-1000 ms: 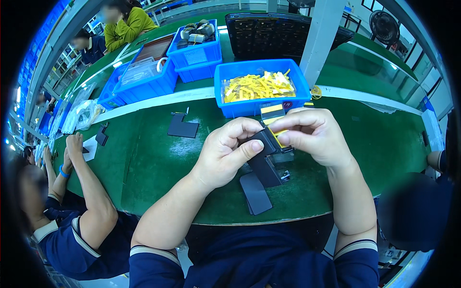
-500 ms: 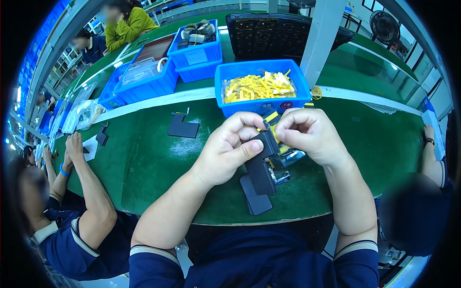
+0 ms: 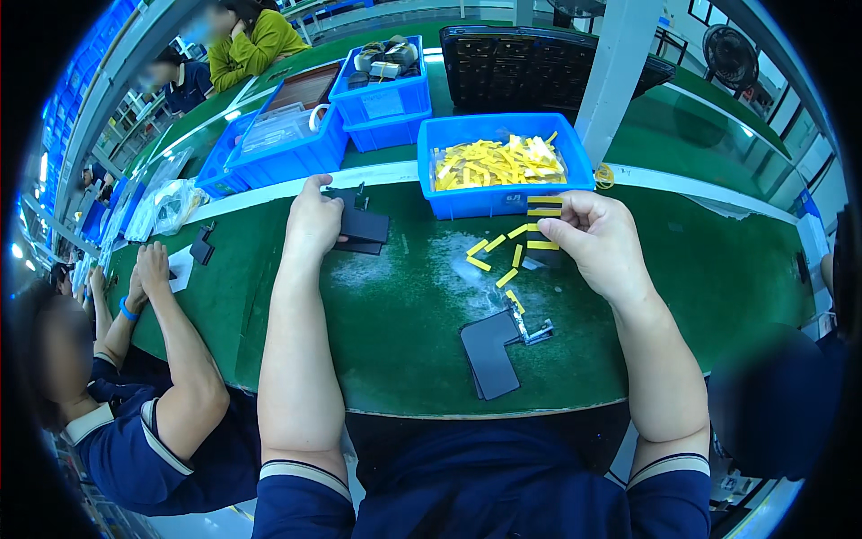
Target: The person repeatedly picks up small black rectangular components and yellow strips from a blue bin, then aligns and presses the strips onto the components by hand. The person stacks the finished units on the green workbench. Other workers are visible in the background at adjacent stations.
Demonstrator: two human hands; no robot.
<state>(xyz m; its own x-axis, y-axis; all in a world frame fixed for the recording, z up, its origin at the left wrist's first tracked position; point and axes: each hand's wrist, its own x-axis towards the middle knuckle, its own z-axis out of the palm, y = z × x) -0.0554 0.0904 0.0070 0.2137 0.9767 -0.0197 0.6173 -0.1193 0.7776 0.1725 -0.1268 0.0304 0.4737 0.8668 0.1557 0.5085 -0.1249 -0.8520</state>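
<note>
My left hand (image 3: pixel 314 220) reaches to the back left of the table, its fingers closed on the edge of a black L-shaped flat piece (image 3: pixel 366 226). That piece lies tilted over another dark one. My right hand (image 3: pixel 593 241) is in front of the blue bin, thumb and finger pinched on a short yellow strip (image 3: pixel 534 227). Several loose yellow strips (image 3: pixel 517 256) lie scattered on the table beside it. Close to the front edge, more black L-shaped pieces (image 3: pixel 492 355) rest stacked, with a small metallic connector end (image 3: pixel 537 334) at their right side.
A blue bin (image 3: pixel 505 205) heaped with yellow strips stands behind my right hand. Further blue bins (image 3: pixel 382 103) are at the back left, and a grey post (image 3: pixel 615 90) rises at the back right. A co-worker's hands (image 3: pixel 151 269) are at the left, and another person sits at the right.
My left hand has moved to the back left with a black L-shaped piece. My right hand has moved slightly right. Loose yellow strips now show on the table.
</note>
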